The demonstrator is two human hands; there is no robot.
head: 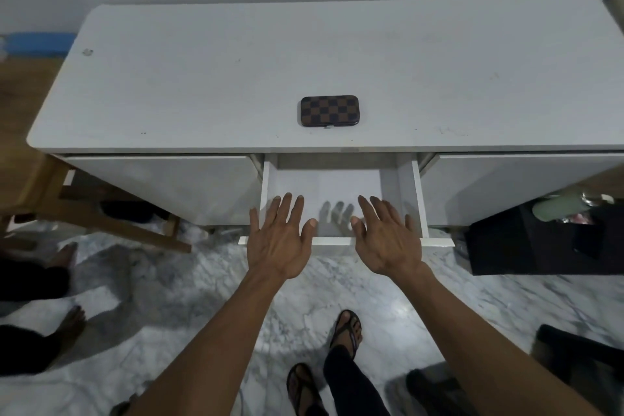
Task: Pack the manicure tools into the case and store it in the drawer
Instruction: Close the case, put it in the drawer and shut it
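A brown and black checkered manicure case (329, 110) lies closed on the white table top (236, 78), near its front edge. Below it the middle drawer (417, 199) is pulled out and its white inside holds nothing. My left hand (278, 240) hovers over the drawer's front left corner, palm down, fingers spread. Over the front right part of the drawer is my right hand (385, 240), also flat with fingers apart. Neither hand holds anything. No loose manicure tools are visible.
Closed white drawer fronts (162, 186) flank the open one. A wooden chair frame (101, 213) stands at the left, a black box (540, 240) with items at the right. Another person's bare feet (67, 280) are at the left, my sandalled feet (347, 334) below on the marble floor.
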